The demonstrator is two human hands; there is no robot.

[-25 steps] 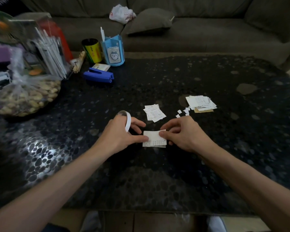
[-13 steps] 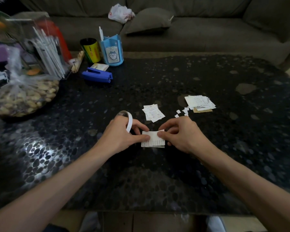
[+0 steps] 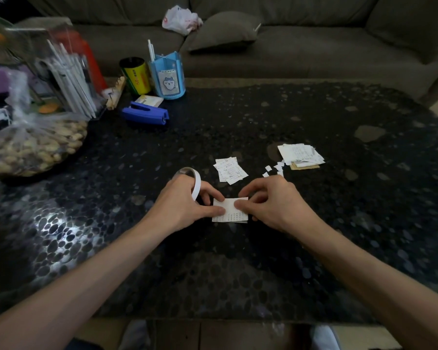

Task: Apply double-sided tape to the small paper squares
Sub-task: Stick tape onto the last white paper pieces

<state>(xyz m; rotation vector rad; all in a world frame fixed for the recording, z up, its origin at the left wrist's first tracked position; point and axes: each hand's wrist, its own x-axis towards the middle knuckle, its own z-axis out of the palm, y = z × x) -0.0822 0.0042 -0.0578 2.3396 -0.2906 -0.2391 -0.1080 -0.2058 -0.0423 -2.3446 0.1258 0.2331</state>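
While the left hand (image 3: 185, 205), a thin tape ring (image 3: 196, 184) round its fingers, pinches a rectangular printed slip (image 3: 229, 216), the right hand (image 3: 271, 203) pinches its other edge. The counter (image 3: 238, 274) is glossy, pebble-patterned.

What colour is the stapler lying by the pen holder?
The stapler is blue, darker than the light blue pen holder; the head view shows it.

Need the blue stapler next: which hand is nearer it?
Left. The left hand is right of and nearer the viewer than the blue stapler; the right hand is farther right.
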